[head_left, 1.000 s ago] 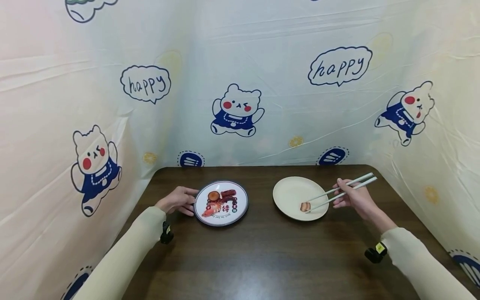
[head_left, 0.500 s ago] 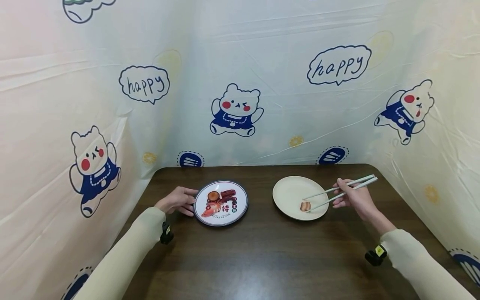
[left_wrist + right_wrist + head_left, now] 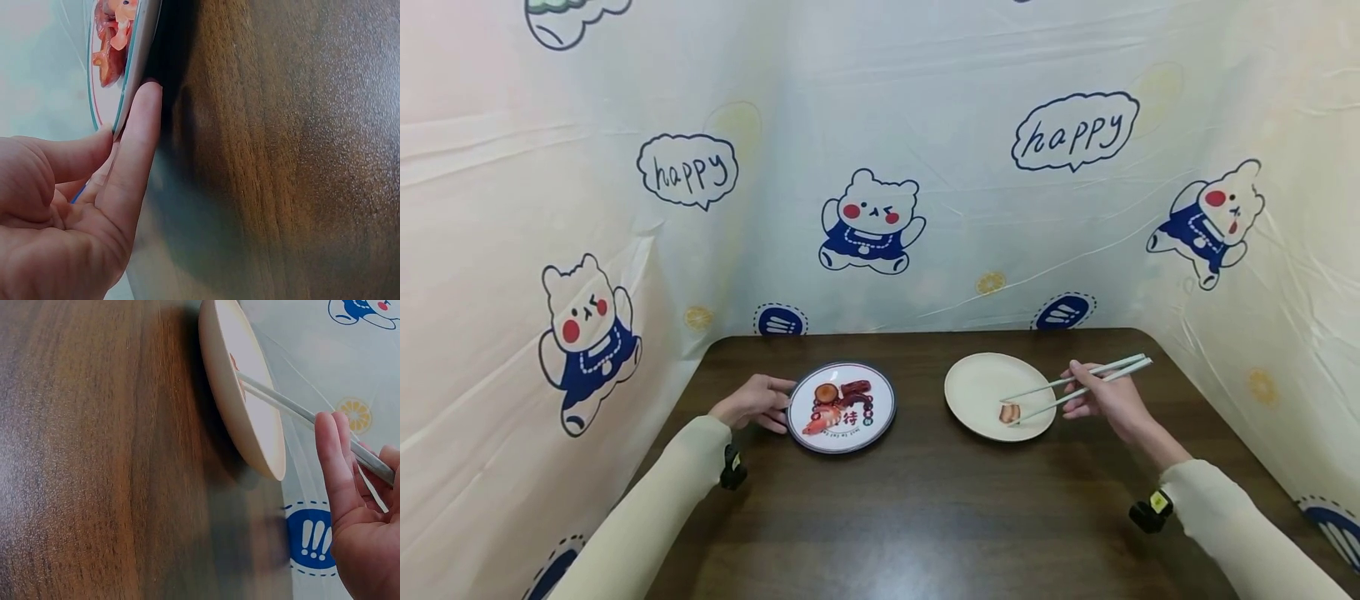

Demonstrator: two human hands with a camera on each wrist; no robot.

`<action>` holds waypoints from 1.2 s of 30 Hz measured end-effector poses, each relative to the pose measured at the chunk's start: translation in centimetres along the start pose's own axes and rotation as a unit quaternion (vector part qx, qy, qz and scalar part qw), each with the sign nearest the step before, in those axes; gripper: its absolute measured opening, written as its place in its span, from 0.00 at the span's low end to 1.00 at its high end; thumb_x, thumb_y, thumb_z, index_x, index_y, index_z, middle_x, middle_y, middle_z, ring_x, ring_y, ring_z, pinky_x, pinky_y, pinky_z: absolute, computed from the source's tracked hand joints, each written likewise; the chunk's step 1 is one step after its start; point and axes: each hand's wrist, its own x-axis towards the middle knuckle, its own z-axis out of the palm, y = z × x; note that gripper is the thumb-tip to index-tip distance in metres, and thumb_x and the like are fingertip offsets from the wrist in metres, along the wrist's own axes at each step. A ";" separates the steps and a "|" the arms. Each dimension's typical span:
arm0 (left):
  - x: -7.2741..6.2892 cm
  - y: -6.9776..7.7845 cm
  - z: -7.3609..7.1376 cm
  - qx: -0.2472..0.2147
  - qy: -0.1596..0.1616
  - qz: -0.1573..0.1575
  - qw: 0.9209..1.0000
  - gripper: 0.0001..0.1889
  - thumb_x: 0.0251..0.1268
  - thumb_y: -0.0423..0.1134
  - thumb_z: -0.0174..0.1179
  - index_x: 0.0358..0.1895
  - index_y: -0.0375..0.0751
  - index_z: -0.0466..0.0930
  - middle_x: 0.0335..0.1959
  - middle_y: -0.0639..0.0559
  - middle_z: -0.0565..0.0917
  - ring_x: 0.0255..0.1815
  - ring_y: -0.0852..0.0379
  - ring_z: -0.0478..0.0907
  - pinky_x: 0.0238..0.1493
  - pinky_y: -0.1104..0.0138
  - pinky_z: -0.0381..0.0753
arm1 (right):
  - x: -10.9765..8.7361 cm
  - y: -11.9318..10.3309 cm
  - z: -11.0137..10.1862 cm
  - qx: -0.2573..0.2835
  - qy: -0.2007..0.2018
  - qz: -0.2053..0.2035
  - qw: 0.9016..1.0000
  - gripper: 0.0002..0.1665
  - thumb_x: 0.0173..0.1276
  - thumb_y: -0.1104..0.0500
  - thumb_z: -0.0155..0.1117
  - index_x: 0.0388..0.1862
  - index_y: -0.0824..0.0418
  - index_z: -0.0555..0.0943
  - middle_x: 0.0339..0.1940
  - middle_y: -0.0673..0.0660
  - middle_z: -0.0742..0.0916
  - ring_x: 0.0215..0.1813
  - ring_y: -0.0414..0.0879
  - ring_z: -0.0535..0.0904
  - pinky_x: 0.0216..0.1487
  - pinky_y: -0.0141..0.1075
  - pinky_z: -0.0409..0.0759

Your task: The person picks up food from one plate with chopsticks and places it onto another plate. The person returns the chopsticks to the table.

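In the head view, my left hand (image 3: pixel 757 403) holds the near-left rim of a blue-rimmed white plate (image 3: pixel 802 392). The left wrist view has the thumb on the rim and the fingers beneath it. A shrimp (image 3: pixel 822 419), a round brown slice (image 3: pixel 826 392) and dark red pieces (image 3: pixel 855 387) lie on this plate, beside printed characters. My right hand (image 3: pixel 1103 398) grips a pair of pale chopsticks (image 3: pixel 1103 377). Their parted tips reach over a cream plate (image 3: pixel 981 379), either side of a small brown-and-pink food piece (image 3: pixel 1009 413); whether they touch it, I cannot tell.
Both plates stand apart on a dark wooden table (image 3: pixel 880 517), toward its back edge. A printed curtain (image 3: pixel 880 100) with bears hangs behind and along both sides. Dark wrist cameras (image 3: pixel 1152 511) sit on the cream sleeves.
The upper chopstick's tip has moved slightly left and away from the lower one, so the tips are wider apart. The food piece has barely shifted. My left hand and its plate stay put.
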 end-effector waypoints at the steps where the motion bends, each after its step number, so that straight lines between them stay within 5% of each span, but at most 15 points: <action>1: 0.0 0.0 0.0 0.000 0.000 0.000 1.000 0.30 0.78 0.27 0.55 0.80 0.28 0.61 0.47 0.33 0.82 0.32 0.49 0.86 0.41 0.55 0.92 | 0.0 0.1 -0.1 0.000 -0.003 0.000 1.000 0.22 0.85 0.53 0.56 0.49 0.75 0.81 0.32 0.60 0.87 0.27 0.50 0.88 0.33 0.50 0.92; 5: 0.1 -0.1 0.1 0.000 0.002 -0.002 1.000 0.30 0.78 0.27 0.55 0.80 0.29 0.62 0.47 0.33 0.81 0.32 0.49 0.86 0.41 0.55 0.92 | 0.0 0.3 -0.2 0.013 -0.005 -0.014 1.000 0.20 0.85 0.54 0.56 0.44 0.71 0.83 0.31 0.60 0.87 0.26 0.51 0.88 0.32 0.50 0.92; 11: 0.2 -0.1 -0.1 -0.001 0.003 0.003 1.000 0.30 0.79 0.27 0.54 0.80 0.29 0.61 0.48 0.33 0.81 0.33 0.48 0.85 0.41 0.55 0.92 | 0.1 0.3 0.1 0.023 0.009 -0.038 0.999 0.28 0.85 0.55 0.56 0.48 0.85 0.74 0.31 0.65 0.86 0.25 0.50 0.88 0.30 0.50 0.91; 16: 0.1 -0.1 -0.2 -0.001 0.000 0.003 1.000 0.30 0.79 0.27 0.54 0.80 0.29 0.61 0.47 0.33 0.81 0.32 0.49 0.86 0.41 0.54 0.92 | 0.1 0.3 0.3 0.023 0.025 -0.044 0.998 0.25 0.85 0.55 0.56 0.43 0.81 0.77 0.30 0.68 0.85 0.24 0.49 0.88 0.30 0.49 0.91; 22: 0.1 0.0 -0.1 -0.002 0.001 0.003 1.000 0.30 0.78 0.27 0.54 0.80 0.29 0.61 0.47 0.33 0.82 0.32 0.49 0.86 0.41 0.54 0.92 | 0.5 0.6 0.2 0.014 0.029 -0.044 0.998 0.30 0.85 0.53 0.55 0.47 0.87 0.70 0.28 0.61 0.85 0.24 0.48 0.88 0.31 0.49 0.91; 36: 0.1 -0.1 -0.1 -0.002 0.001 0.002 1.000 0.30 0.78 0.26 0.54 0.80 0.28 0.60 0.45 0.33 0.81 0.31 0.50 0.85 0.41 0.54 0.92 | 1.9 0.8 -1.5 0.091 -0.007 0.021 0.996 0.22 0.86 0.52 0.52 0.42 0.69 0.81 0.31 0.59 0.86 0.31 0.49 0.89 0.39 0.44 0.92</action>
